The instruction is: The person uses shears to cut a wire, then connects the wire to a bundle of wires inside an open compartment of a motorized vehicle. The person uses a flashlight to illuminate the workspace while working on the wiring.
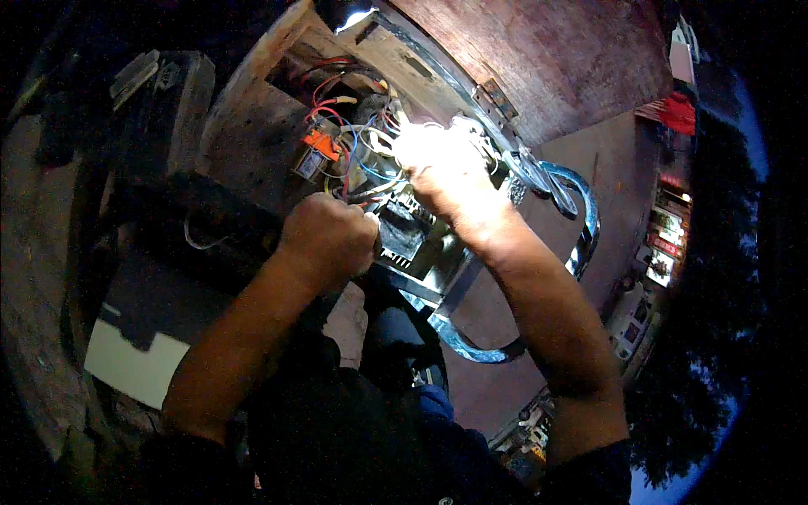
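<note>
My left hand (331,240) is closed in a fist at the near left of a tangle of wires. Its fingertips are turned away, and I cannot make out what is in them. Strong light washes out my right hand (446,172), on the right side of the tangle, so its fingers do not show. Red wires (324,103) run behind my left hand, with a blue wire (355,145) beside them. A small box-shaped part with an orange top (321,145) sits left of these wires. Below and between the hands is a dark block (401,231).
A worn wooden box (244,126) surrounds the wiring at the left. A hinge (497,99) joins its edge to a reddish board (547,59). At the right, a thick blue-and-black loop (484,354) hangs down. A pale panel (139,364) lies lower left.
</note>
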